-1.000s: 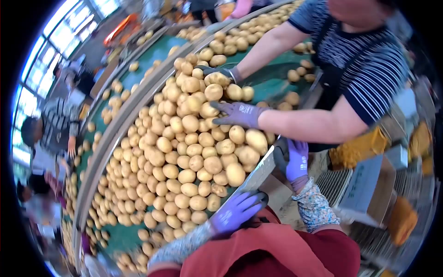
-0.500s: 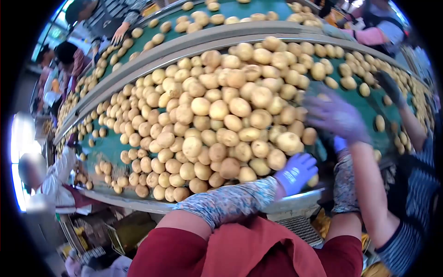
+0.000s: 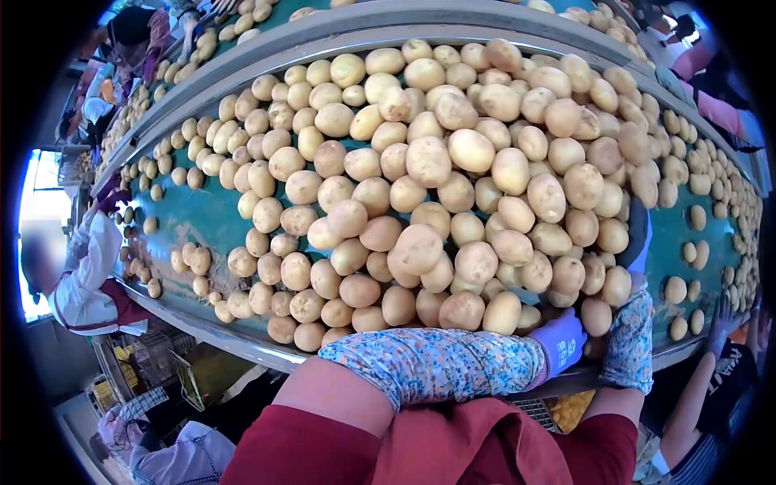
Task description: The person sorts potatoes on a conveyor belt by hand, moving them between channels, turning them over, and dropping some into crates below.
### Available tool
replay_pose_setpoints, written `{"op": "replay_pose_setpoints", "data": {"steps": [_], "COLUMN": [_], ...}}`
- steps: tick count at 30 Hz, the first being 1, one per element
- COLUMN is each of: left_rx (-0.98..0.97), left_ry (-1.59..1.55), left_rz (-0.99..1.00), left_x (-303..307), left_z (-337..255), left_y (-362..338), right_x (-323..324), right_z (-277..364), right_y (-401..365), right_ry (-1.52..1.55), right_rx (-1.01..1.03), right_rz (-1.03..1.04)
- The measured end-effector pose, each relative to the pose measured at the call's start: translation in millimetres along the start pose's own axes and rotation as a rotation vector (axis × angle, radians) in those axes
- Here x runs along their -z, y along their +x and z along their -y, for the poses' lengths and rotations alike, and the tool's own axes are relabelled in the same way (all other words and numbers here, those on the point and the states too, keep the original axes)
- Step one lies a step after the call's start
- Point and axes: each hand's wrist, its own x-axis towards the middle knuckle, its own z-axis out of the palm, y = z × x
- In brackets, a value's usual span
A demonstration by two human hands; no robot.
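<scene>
A big heap of round, light-brown potatoes (image 3: 428, 162) lies on a green conveyor belt (image 3: 194, 218). At the belt's near edge is my left hand (image 3: 561, 343), in a purple glove, against the front potatoes; its fingers are mostly hidden by them and its grip cannot be made out. My right hand (image 3: 638, 246) is at the right side of the heap, above its patterned sleeve. Only a dark and purple strip of it shows beside the potatoes, and its fingers are hidden.
A metal divider (image 3: 323, 36) runs behind the heap, with a second belt beyond. A co-worker's gloved hand (image 3: 722, 327) is at the belt's right edge. A co-worker in white (image 3: 90, 259) stands at the left. Crates (image 3: 153, 364) are below the belt.
My left hand has moved right along the near edge, and my right hand has moved to the heap's right side. The co-worker's blurred arm has withdrawn to the right. The view has shifted.
</scene>
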Motion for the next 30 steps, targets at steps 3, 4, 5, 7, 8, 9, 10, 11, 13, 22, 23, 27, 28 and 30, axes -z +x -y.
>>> {"op": "replay_pose_setpoints", "data": {"steps": [3,4,5,7,8,9,10,11,13,22,23,27,28,30], "left_rx": [-0.033,0.0,-0.026,0.01,0.071,0.1,0.127,0.154,0.192,0.304,0.326,0.327,0.342,0.274], "left_ry": [-0.024,-0.021,0.004,-0.007,-0.042,-0.114,-0.187,-0.234,-0.255,-0.622,-0.69,-0.849,-0.768,-0.421], "left_rz": [0.001,-0.017,-0.047,-0.118,-0.161,-0.179,-0.186,-0.199,-0.247,-0.444,-0.474,-0.283,-0.446,-1.056], "left_x": [-7,-11,-16,-19,-25,-32,-32,-34,-36,-46,-45,-40,-50,-98], "left_z": [9,7,9,16,13,17,25,33,51,137,151,223,241,276], "left_y": [-11,-19,-28,-49,-64,-81,-102,-119,-167,-393,-426,-552,-599,-655], "right_x": [-65,-87,-109,-138,-154,-167,-184,-197,-241,-502,-534,-680,-730,-825], "right_z": [45,53,61,86,81,75,66,58,48,88,79,43,36,24], "right_y": [-17,-22,-27,-30,-33,-30,-32,-34,-44,-71,-73,-67,-65,-58], "right_ry": [-0.064,-0.041,-0.018,-0.24,-0.247,-0.254,-0.254,-0.246,-0.233,-0.078,-0.128,-0.207,-0.2,-0.137], "right_rx": [0.119,0.145,0.17,0.194,0.177,0.152,0.122,0.092,0.02,-0.291,-0.215,0.016,0.085,0.244], "right_rz": [0.102,0.12,0.139,0.222,0.213,0.208,0.204,0.204,0.209,0.106,0.158,0.314,0.351,0.409]}}
